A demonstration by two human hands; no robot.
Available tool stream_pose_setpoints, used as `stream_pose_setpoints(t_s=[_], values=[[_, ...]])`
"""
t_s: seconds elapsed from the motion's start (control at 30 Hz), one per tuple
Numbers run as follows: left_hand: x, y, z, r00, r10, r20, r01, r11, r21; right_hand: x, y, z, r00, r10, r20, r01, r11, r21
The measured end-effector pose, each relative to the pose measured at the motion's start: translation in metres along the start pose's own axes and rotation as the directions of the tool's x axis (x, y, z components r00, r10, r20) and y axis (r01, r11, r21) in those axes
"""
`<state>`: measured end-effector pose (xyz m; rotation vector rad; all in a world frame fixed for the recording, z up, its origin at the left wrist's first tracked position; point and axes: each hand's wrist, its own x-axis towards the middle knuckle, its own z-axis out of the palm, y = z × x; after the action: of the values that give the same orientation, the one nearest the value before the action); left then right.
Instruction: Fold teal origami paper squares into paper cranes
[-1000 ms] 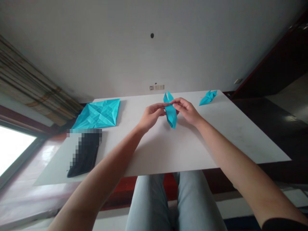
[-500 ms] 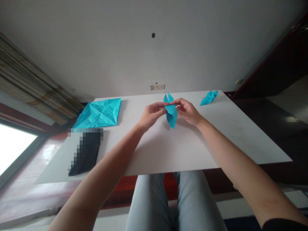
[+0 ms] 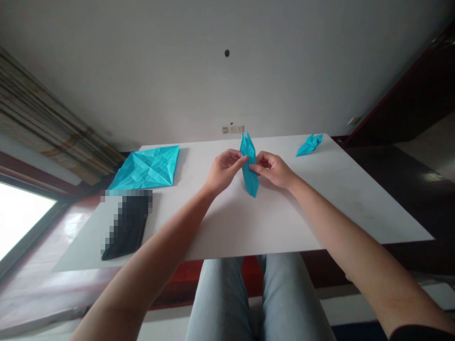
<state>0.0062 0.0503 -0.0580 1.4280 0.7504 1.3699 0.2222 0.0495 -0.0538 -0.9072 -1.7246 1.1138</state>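
Observation:
A narrow folded piece of blue paper (image 3: 250, 166) stands nearly upright over the middle of the white table (image 3: 256, 218), its lower tip close to the tabletop. My left hand (image 3: 223, 170) pinches it from the left at mid height. My right hand (image 3: 273, 169) pinches it from the right at the same height. Both hands' fingers are closed on the paper.
A large creased blue sheet (image 3: 147, 166) lies flat at the table's far left. A small finished blue paper figure (image 3: 308, 144) sits at the far right corner. A dark flat object (image 3: 126, 225) rests near the left front edge. My knees show below the table.
The folded paper has been pressed narrower and turned more upright, its top tip now higher. Both hands have closed in toward its middle.

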Motion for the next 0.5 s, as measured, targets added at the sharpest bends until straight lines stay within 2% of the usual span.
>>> stream_pose_setpoints(t_s=[0.13,0.27,0.37,0.5], values=[[-0.001,-0.001,-0.0005,1.0,-0.003,0.011,0.003,1.0,-0.007,0.0009,0.0029,0.0003,0.998,-0.051,-0.032,0.052,0.998,0.025],[-0.0029,-0.0026,-0.0008,1.0,-0.019,-0.02,0.019,1.0,-0.003,0.0022,0.0051,-0.0005,0.998,-0.039,-0.055,0.041,0.999,0.035],[-0.002,-0.002,-0.001,0.999,-0.019,-0.048,0.02,1.0,0.016,0.002,0.0054,0.0002,1.0,-0.025,-0.008,0.025,1.0,-0.014],[0.001,0.0006,-0.002,1.0,-0.003,-0.014,0.003,0.999,0.051,0.0001,0.004,0.0009,0.997,-0.022,0.08,0.031,0.993,-0.113]])
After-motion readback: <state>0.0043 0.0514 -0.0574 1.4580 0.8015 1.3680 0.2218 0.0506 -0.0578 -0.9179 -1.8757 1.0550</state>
